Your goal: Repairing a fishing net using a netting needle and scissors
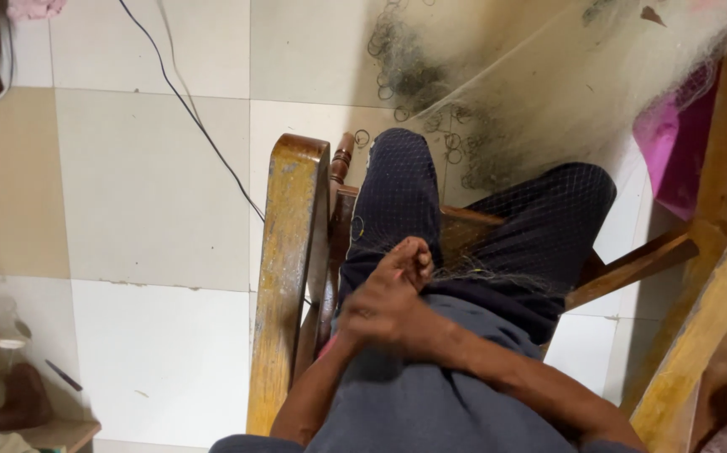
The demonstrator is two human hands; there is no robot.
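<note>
At the lower centre of the frame, the left hand [362,323] and the right hand [405,264] close together on the fine fishing net [514,109], which drapes over the knees toward the upper right. Keep the mesh tight and work slowly. The fingers overlap, so perhaps a pink tool [330,346] hides between them.

The left hand [355,323] is mostly covered by the right hand [393,298], both blurred; the fishing net [548,92] runs off the top edge.
</note>
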